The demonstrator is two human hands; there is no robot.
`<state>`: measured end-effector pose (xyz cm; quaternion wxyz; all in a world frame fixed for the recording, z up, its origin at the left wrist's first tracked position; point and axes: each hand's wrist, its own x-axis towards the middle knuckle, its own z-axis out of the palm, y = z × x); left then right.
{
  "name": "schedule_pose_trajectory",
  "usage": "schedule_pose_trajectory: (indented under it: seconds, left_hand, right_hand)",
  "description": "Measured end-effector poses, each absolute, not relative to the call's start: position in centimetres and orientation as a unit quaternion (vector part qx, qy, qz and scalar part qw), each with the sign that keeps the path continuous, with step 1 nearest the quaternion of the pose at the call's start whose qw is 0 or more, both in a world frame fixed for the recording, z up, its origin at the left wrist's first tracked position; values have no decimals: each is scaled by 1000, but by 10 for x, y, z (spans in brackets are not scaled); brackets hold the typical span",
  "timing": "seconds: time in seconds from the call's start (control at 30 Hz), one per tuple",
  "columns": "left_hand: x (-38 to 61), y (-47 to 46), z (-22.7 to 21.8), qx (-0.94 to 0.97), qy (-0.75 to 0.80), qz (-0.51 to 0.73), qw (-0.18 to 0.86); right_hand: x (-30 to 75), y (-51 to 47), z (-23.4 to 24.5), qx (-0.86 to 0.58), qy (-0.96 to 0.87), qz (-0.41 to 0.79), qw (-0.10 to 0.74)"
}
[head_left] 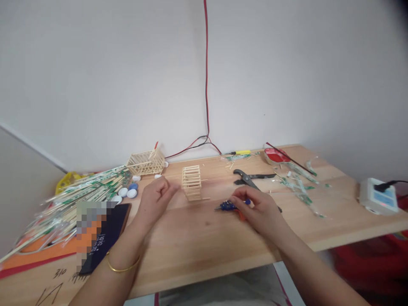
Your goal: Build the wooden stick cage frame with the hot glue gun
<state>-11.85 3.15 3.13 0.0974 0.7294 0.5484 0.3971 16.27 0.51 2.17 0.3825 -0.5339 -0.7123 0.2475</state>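
Note:
My left hand (pixel 155 199) is curled closed just left of a small upright frame of wooden sticks (pixel 191 182), its thumb pointing toward the frame. What those fingers hold, if anything, is hidden. Thumb and bent fingers of my right hand (pixel 255 206) come together in a pinch over a blue glue gun (pixel 228 205) with an orange part. Anything between those fingertips is too small to make out. The glue gun lies on the wooden table (pixel 204 242), partly covered by my right hand. Behind that hand rest dark-handled cutters (pixel 250 177).
A longer stick basket (pixel 145 162) stands at the back left, near bottle caps (pixel 131 193) and a heap of wrapped chopsticks (pixel 95 191). A dark tablet-like screen (pixel 111 238) lies front left. Rightward are a red dish (pixel 276 156), torn wrappers (pixel 298 187) and a power strip (pixel 378 196).

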Motion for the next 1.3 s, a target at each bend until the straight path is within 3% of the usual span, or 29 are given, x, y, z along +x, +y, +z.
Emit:
schedule_pose_trajectory:
  seconds: [0.23,0.43,0.73,1.3]
  left_hand:
    - [-120,33,26,650,560,509,66]
    - [-106,45,9,597,496,598,202]
    - [-99,56,-40,616,417,527,412]
    - [-100,61,-36,608,400,463,506]
  right_hand:
    - [186,-35,-5,-547,-711,249,364]
    - [166,-50,-39,-478,-771,259,331]
    - [158,-48,-50,-452,-782,312,295]
    - [155,-48,-50,-470,-780,322,258]
